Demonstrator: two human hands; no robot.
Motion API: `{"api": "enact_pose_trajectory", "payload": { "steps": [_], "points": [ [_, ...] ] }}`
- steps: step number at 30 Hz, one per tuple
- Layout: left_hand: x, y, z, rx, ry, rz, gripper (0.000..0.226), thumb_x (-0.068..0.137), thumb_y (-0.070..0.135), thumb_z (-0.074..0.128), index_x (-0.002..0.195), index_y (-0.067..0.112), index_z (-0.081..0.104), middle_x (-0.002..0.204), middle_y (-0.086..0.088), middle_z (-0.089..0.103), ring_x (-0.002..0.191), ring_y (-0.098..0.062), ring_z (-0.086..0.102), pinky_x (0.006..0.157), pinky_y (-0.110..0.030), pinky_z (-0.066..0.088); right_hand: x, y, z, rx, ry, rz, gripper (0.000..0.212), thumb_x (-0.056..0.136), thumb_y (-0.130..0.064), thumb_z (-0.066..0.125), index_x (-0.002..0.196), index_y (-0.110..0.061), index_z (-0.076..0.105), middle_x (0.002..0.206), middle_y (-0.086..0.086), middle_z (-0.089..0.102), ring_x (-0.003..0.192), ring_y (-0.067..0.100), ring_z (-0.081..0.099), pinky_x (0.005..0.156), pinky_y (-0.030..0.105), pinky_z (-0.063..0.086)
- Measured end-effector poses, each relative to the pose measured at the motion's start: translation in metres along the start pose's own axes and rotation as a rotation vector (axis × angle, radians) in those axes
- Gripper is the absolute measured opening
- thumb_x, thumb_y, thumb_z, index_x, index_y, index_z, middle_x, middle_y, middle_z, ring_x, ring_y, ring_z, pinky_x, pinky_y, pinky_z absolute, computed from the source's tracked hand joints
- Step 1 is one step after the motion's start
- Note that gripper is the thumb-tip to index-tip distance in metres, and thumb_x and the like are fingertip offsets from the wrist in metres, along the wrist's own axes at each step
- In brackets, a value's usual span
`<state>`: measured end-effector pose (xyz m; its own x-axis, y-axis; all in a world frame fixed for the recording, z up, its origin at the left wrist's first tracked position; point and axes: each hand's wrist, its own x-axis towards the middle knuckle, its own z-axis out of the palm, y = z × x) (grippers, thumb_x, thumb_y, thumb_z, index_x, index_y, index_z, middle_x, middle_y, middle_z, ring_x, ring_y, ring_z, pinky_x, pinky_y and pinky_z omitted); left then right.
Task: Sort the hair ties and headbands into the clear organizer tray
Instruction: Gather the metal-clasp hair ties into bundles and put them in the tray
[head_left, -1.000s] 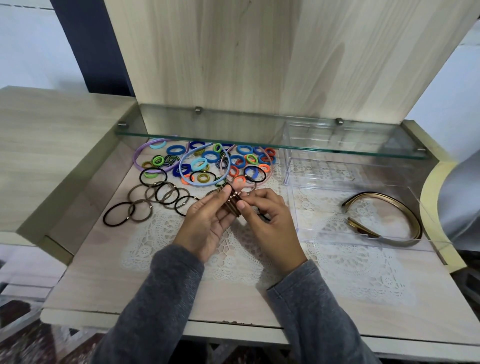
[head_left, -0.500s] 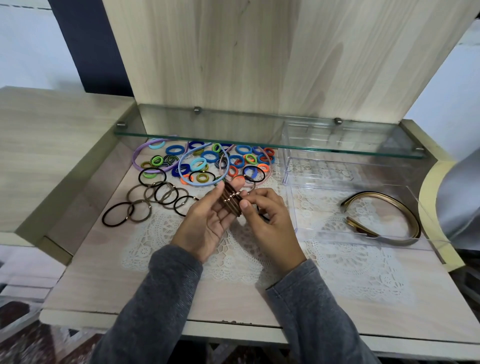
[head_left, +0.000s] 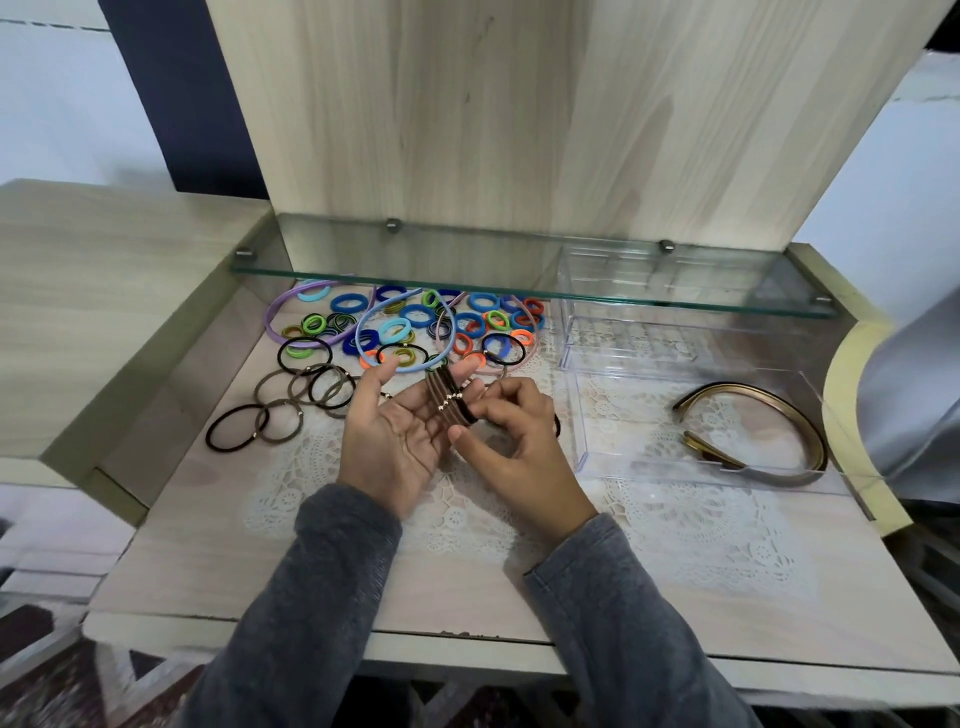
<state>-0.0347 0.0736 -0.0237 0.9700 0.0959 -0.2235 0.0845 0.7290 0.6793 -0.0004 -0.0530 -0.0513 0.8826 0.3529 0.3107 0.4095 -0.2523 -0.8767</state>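
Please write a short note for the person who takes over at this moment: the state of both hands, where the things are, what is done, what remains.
Left hand: open, palm up, with a stack of brown hair ties on its fingers.
Right hand: pinches that stack.
Done: bronze headbands lie in the front compartment of the clear organizer tray.
Left: the stack, the loose brown and black ties, the coloured ties and the pastel headbands on the table.

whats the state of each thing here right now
left hand, palm up, fingers straight, under brown hair ties
right hand, pinching the stack
brown hair ties, stacked, held between both hands
clear organizer tray, upright, one compartment occupied
gold headband, lying in tray's near compartment
coloured hair ties, loose on table, unsorted
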Motion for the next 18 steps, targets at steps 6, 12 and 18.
{"api": "enact_pose_trajectory", "payload": {
  "steps": [6, 12, 18],
  "points": [
    [0.004, 0.006, -0.007, -0.089, -0.04, -0.007, 0.058, 0.087, 0.045, 0.045, 0.101, -0.002, 0.074, 0.118, -0.014, 0.068, 0.1, -0.022, 0.068, 0.09, -0.034, 0.054, -0.001, -0.01, -0.012, -0.196, -0.032, -0.12, 0.019, 0.079, -0.032, 0.07, 0.092, -0.018, 0.07, 0.097, -0.003, 0.046, 0.098, 0.011, 0.034, 0.089, 0.021, 0.034],
    [0.004, 0.015, -0.005, -0.013, -0.175, -0.24, 0.042, 0.065, 0.04, 0.077, 0.094, 0.008, 0.075, 0.102, -0.002, 0.071, 0.09, -0.015, 0.067, 0.078, -0.028, 0.057, 0.003, -0.018, -0.061, -0.53, -0.125, -0.364, 0.033, 0.084, -0.044, 0.055, 0.096, -0.017, 0.071, 0.098, 0.0, 0.046, 0.095, 0.021, 0.039, 0.084, 0.033, 0.037],
    [0.01, 0.022, 0.039, 0.594, -0.154, -0.321, 0.016, 0.071, 0.024, 0.079, 0.078, 0.017, 0.066, 0.081, -0.002, 0.066, 0.072, -0.012, 0.065, 0.065, -0.023, 0.05, 0.013, -0.019, -0.112, -0.77, -0.096, -0.499, 0.025, 0.084, -0.037, 0.058, 0.087, -0.018, 0.074, 0.094, 0.006, 0.052, 0.089, 0.029, 0.048, 0.076, 0.044, 0.045]
  ]
}}
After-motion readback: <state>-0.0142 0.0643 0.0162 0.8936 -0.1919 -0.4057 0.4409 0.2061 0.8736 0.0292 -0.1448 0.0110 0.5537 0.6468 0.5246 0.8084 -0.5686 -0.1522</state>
